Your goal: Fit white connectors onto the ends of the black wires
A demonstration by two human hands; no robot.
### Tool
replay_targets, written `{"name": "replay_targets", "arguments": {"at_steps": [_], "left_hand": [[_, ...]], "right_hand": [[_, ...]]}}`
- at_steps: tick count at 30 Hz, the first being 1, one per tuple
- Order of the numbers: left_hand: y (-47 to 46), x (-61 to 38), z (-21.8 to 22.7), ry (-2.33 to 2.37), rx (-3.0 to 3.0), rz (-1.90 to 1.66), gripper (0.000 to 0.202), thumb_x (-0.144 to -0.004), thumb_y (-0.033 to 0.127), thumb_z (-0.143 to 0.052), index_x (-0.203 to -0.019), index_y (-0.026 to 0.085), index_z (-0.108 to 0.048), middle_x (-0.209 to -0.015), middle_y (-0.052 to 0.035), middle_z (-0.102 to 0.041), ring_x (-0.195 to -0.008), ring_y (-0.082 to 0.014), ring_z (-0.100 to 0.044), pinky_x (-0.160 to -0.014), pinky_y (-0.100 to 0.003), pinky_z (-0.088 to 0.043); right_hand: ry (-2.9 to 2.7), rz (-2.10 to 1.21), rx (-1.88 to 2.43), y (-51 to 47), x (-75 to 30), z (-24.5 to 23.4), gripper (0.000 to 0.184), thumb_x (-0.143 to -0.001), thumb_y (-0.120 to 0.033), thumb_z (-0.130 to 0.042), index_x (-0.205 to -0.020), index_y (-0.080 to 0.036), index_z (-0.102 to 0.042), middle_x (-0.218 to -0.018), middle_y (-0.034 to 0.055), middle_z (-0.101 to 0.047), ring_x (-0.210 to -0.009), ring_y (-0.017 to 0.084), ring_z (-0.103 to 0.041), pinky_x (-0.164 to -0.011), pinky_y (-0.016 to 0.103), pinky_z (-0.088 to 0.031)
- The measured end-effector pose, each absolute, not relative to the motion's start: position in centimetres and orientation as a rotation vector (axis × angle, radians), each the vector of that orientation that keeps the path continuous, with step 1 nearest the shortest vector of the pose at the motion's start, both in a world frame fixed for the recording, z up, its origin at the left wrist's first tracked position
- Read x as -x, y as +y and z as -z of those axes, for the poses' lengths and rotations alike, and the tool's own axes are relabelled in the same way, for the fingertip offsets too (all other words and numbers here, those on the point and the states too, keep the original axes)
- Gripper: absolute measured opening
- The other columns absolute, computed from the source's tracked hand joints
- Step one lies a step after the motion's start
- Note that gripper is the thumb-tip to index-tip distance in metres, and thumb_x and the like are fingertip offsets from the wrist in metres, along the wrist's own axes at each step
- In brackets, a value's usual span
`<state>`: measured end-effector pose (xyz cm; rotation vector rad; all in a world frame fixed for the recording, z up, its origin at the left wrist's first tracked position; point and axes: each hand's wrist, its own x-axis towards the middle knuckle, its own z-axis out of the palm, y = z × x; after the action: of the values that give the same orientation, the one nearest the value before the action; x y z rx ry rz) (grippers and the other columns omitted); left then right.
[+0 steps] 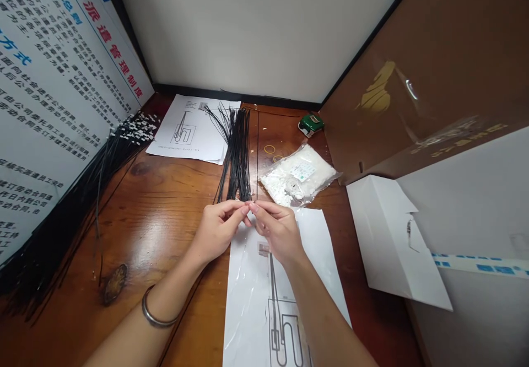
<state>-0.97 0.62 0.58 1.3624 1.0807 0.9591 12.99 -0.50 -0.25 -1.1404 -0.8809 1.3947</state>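
Observation:
Above the drawing sheet, my left hand (pixel 221 226) and my right hand (pixel 279 229) meet at the fingertips. Both are closed in a pinch. A tiny dark tip shows between the fingers, but the fingers hide most of what they hold. Just beyond them lies a bundle of thin black wires (pixel 237 155), its near ends close to my fingertips. A clear plastic bag of small white parts (pixel 300 175) rests right of the bundle. Beneath my hands is a printed drawing sheet (pixel 326 279), partly covered by my right forearm.
At the left, a large heap of black wires (pixel 61 218) with white connectors (pixel 136 127) leans by a printed board (pixel 53 80). Another drawing sheet (pixel 165 130) lies behind. A green tape measure (pixel 311 124) and rubber bands (pixel 269 149) sit farther back. A brown box wall (pixel 433 69) and white carton (pixel 388 235) stand right.

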Motion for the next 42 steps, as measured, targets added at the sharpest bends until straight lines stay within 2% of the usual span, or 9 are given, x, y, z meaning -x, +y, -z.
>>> {"name": "replay_targets", "arguments": {"at_steps": [4,6,9,13,17,20,25,33,42], "left_hand": [[0.4,1.0,-0.2,1.098,-1.314,-0.917,0.026,-0.088,0.039,-0.056,-0.083,0.015,-0.064,-0.056,0.0016,-0.058,-0.045,-0.0075,-0.042,-0.044,-0.02,-0.031],[0.4,1.2,-0.2,1.1,-1.315,-0.901,0.026,-0.09,0.04,-0.054,-0.084,0.015,-0.061,-0.049,0.0045,-0.052,-0.043,-0.0074,-0.039,-0.044,-0.02,-0.029],[0.3,1.2,-0.2,1.079,-1.296,-0.88,0.028,-0.09,0.043,-0.051,-0.086,0.016,-0.058,-0.044,0.0072,-0.044,-0.041,-0.0074,-0.037,-0.043,-0.02,-0.027],[0.0,1.2,-0.2,1.072,-1.238,-0.852,0.032,-0.089,0.047,-0.051,-0.087,0.016,-0.058,-0.044,0.0085,-0.038,-0.038,-0.0069,-0.034,-0.04,-0.02,-0.023],[-0.1,1.3,-0.1,1.105,-1.253,-0.846,0.033,-0.088,0.047,-0.053,-0.089,0.015,-0.063,-0.049,0.0074,-0.036,-0.04,-0.0065,-0.032,-0.039,-0.021,-0.02],[-0.1,1.4,-0.1,1.113,-1.264,-0.817,0.032,-0.088,0.045,-0.052,-0.091,0.016,-0.064,-0.05,0.0067,-0.037,-0.04,-0.0068,-0.031,-0.038,-0.021,-0.019],[0.1,1.2,-0.4,1.133,-1.26,-0.768,0.032,-0.089,0.045,-0.05,-0.09,0.016,-0.062,-0.046,0.0085,-0.034,-0.039,-0.0075,-0.031,-0.039,-0.021,-0.021],[0.1,1.2,-0.5,1.118,-1.283,-0.778,0.027,-0.088,0.042,-0.052,-0.086,0.016,-0.06,-0.047,0.007,-0.043,-0.045,-0.0088,-0.037,-0.046,-0.021,-0.028],[0.1,1.2,-0.8,1.103,-1.298,-0.777,0.024,-0.09,0.038,-0.05,-0.086,0.016,-0.058,-0.049,0.0071,-0.044,-0.046,-0.0082,-0.034,-0.048,-0.022,-0.028]], "right_hand": [[-0.989,-0.717,1.386,-0.1,-14.8,0.7,0.023,-0.078,-0.039,-0.064,-0.082,-0.018,-0.074,-0.055,-0.0016,-0.047,-0.048,0.012,-0.035,-0.047,0.028,-0.028],[-0.982,-0.391,1.597,0.3,-16.0,1.0,0.026,-0.08,-0.036,-0.061,-0.091,-0.017,-0.074,-0.053,-0.0037,-0.041,-0.05,0.013,-0.036,-0.051,0.028,-0.032],[-1.068,-0.21,1.881,0.9,-17.3,1.5,0.024,-0.078,-0.03,-0.058,-0.086,-0.016,-0.075,-0.055,-0.0027,-0.044,-0.053,0.014,-0.04,-0.058,0.03,-0.035],[-1.13,-0.2,2.049,1.5,-18.1,2.1,0.029,-0.078,-0.032,-0.053,-0.087,-0.016,-0.076,-0.069,0.0049,-0.06,-0.061,0.019,-0.05,-0.061,0.031,-0.035],[-1.172,-0.186,2.101,1.6,-18.2,2.4,0.038,-0.08,-0.04,-0.052,-0.099,-0.017,-0.076,-0.077,0.0086,-0.065,-0.066,0.022,-0.053,-0.062,0.032,-0.035],[-1.177,-0.182,2.129,1.7,-18.2,2.2,0.038,-0.079,-0.039,-0.054,-0.101,-0.018,-0.076,-0.078,0.0093,-0.067,-0.066,0.022,-0.052,-0.061,0.032,-0.033],[-1.142,-0.195,2.126,1.7,-18.1,2.0,0.033,-0.076,-0.035,-0.055,-0.093,-0.017,-0.077,-0.077,0.0091,-0.067,-0.064,0.021,-0.05,-0.061,0.032,-0.033],[-1.122,-0.217,2.117,1.7,-18.1,1.9,0.027,-0.077,-0.034,-0.056,-0.085,-0.018,-0.076,-0.075,0.0066,-0.064,-0.062,0.019,-0.05,-0.061,0.031,-0.034],[-1.108,-0.087,2.006,1.7,-18.1,2.3,0.027,-0.077,-0.032,-0.055,-0.081,-0.016,-0.076,-0.059,-0.0002,-0.047,-0.056,0.017,-0.045,-0.06,0.03,-0.036]]}}
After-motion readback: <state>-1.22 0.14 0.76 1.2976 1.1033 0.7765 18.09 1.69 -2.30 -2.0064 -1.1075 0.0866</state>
